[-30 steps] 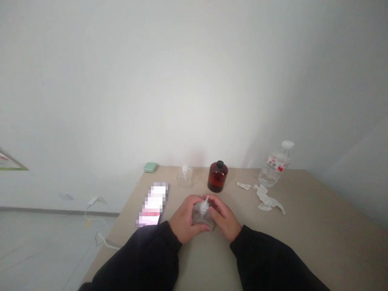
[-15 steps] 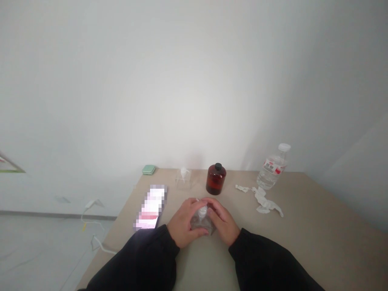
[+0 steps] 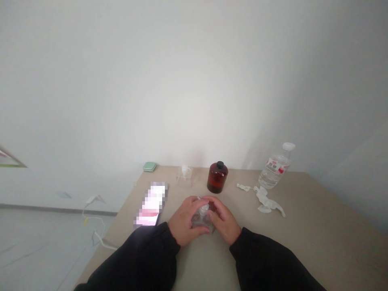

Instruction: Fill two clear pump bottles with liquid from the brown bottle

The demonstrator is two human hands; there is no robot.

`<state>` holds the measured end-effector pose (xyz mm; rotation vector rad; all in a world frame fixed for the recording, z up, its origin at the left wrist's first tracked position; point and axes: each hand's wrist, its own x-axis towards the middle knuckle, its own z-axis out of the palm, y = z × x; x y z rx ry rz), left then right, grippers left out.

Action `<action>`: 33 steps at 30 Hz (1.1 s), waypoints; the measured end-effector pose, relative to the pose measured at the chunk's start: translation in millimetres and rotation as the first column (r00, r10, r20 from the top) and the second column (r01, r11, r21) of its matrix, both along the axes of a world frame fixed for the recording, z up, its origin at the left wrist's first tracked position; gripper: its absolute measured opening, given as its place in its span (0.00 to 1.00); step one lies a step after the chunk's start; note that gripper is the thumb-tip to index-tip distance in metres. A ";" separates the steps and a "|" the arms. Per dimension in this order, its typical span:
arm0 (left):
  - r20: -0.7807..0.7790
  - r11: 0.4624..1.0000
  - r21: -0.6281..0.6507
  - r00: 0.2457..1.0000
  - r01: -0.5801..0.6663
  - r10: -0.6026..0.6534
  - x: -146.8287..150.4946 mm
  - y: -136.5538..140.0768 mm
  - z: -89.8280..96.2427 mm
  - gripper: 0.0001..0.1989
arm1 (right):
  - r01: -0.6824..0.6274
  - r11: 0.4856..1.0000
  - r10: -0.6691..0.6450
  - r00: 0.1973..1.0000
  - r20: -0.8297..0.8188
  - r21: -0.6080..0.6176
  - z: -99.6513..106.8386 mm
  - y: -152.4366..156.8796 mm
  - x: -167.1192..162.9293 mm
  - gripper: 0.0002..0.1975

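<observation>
A clear, square pump bottle (image 3: 200, 220) stands between my hands near the middle of the table, its whitish pump head on top. From the left, my left hand (image 3: 187, 221) curves around it, thumb along the near side and fingers over the far side by the pump. On the other side my right hand (image 3: 223, 220) closes on the bottle, with the thumb next to the pump head and the fingers behind it. My fingers hide part of the pump and the far side of the bottle. Beyond my hands stands a dark red-brown bottle (image 3: 217, 178) with a black cap.
A phone with a lit screen (image 3: 153, 202) lies left of my hands. Behind are a green case (image 3: 149, 167) and another clear pump bottle (image 3: 184, 176). To the right, crumpled tissue (image 3: 266, 201) lies before a water bottle (image 3: 274, 169). Cables (image 3: 100, 234) hang at the table's left.
Both hands keep nearly the same hold on the clear pump bottle. The view has shifted slightly; nothing else has visibly moved on the table.
</observation>
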<state>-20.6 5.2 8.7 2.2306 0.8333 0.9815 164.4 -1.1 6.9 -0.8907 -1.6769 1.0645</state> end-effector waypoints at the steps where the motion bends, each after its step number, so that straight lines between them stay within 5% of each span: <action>1: 0.003 1.000 -0.004 1.000 -0.001 0.001 0.1 0.0 -0.1 0.35 | -0.007 1.000 0.006 1.000 0.005 0.004 -0.3 0.2 -0.5 0.20; 27: 0.002 1.000 0.006 1.000 0.019 -0.019 1.2 0.2 1.1 0.37 | -0.007 0.999 0.006 0.999 0.045 0.033 6.5 -1.0 -1.0 0.22; 33: -0.014 1.000 -0.025 1.000 0.007 -0.007 1.6 -0.6 2.4 0.37 | 0.020 0.999 -0.021 0.999 0.035 0.045 5.8 -2.2 0.0 0.16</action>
